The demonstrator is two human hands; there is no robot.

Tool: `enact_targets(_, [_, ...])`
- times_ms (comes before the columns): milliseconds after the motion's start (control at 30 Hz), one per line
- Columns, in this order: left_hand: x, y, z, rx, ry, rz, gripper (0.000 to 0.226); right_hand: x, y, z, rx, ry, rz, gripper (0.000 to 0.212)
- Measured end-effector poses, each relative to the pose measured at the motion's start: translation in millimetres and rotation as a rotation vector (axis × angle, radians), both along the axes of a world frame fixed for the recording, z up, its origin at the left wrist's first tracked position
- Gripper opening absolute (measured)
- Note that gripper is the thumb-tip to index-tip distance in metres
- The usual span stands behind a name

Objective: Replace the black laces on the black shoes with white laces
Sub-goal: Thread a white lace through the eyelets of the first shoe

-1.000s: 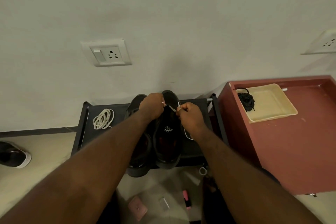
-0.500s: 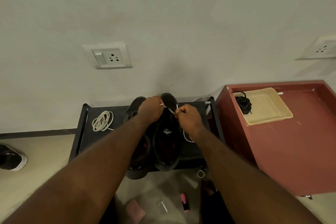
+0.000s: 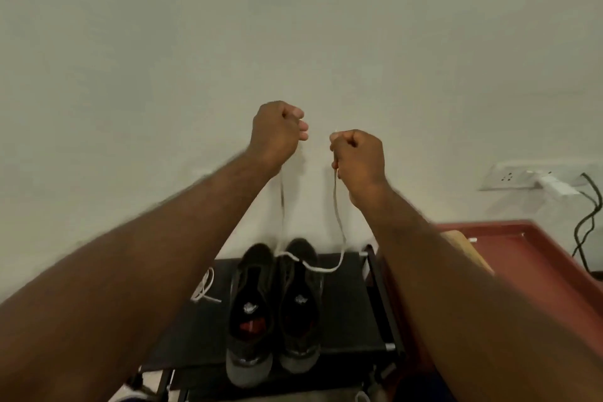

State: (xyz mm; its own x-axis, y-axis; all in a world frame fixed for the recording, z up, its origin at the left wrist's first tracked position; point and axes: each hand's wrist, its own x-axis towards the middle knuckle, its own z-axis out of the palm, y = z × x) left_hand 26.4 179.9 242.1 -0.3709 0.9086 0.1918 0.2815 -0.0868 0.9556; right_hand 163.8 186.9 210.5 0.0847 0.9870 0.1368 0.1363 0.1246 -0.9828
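Note:
Two black shoes, the left shoe (image 3: 249,313) and the right shoe (image 3: 301,303), stand side by side on a black rack (image 3: 346,307), toes toward the wall. A white lace (image 3: 339,232) runs through the toe end of the right shoe. Both its ends rise to my raised hands. My left hand (image 3: 277,132) grips one end, fingers curled. My right hand (image 3: 357,157) grips the other end, high above the shoes. A second white lace (image 3: 205,287) lies on the rack left of the shoes, partly hidden by my left forearm.
A red-brown table (image 3: 528,258) stands to the right, with a cream tray (image 3: 463,245) partly hidden behind my right arm. A wall socket (image 3: 512,177) with a plugged charger and black cable sits at the right. The wall is close behind the rack.
Both hands have lifted from the right shoe's toe up in front of the wall, drawing the white lace's two ends up. The camera has tilted up and right.

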Motion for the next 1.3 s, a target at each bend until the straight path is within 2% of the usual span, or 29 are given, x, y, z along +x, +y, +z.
enact_targets(200, [28, -21, 84, 0.19, -0.106, -0.098, 0.014, -8, -22, 96, 0.189, 0.09, 0.027, 0.016])
enact_targets(333, [27, -33, 102, 0.155, -0.295, -0.14, 0.01, -10, -31, 120, 0.211, 0.057, 0.03, 0.019])
enact_targets(400, [23, -39, 107, 0.116, -0.324, -0.134, 0.008, -11, -34, 125, 0.215, 0.007, 0.033, 0.021])
enact_targets(533, [18, -54, 109, 0.12, -0.238, -0.123, 0.004, -16, -41, 126, 0.295, -0.173, 0.032, 0.026])
enact_targets(700, [13, -64, 112, 0.211, -0.065, -0.13, 0.007, -19, -50, 127, 0.323, -0.256, 0.02, 0.028])
enact_targets(900, [8, -62, 109, 0.228, 0.076, -0.118, 0.008, -19, -54, 126, 0.339, -0.34, 0.074, 0.029])
enact_targets(1067, [9, -59, 103, 0.208, 0.067, -0.088, 0.011, -13, -54, 127, 0.316, -0.335, 0.098, 0.018])
enact_targets(1167, [13, -60, 105, 0.177, 0.026, -0.098, 0.011, -7, -56, 127, 0.355, -0.313, 0.089, 0.038])
enact_targets(1300, [13, -59, 109, 0.151, -0.058, -0.105, 0.012, -6, -55, 129, 0.448, -0.4, 0.081, 0.033])
